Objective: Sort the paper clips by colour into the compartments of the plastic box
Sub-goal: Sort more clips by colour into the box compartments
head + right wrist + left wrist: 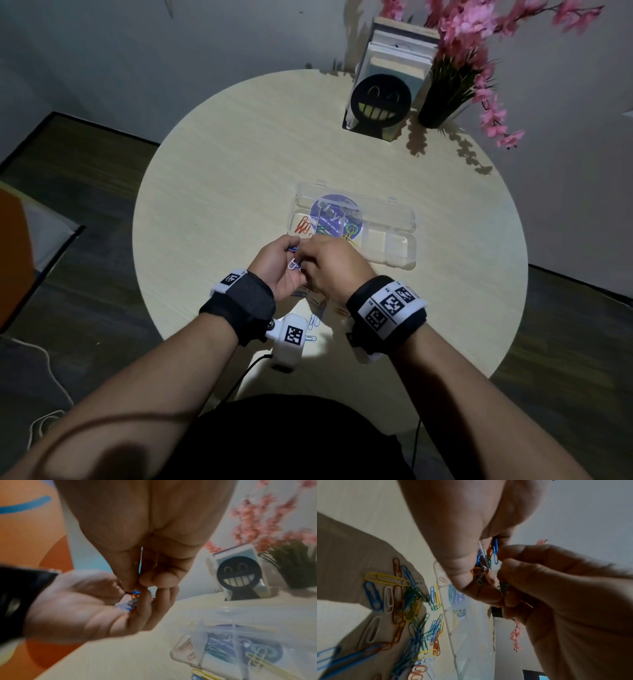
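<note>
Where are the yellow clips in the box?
In the head view the yellow clips lie in the box in its third compartment from the left, just beyond the right hand, right of the green clips.

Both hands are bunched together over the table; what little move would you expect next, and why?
Probably the right hand pulls one clip free and drops it in its colour's compartment of the plastic box: its fingertips are picking at the mixed bundle of clips held in the left hand.
</note>
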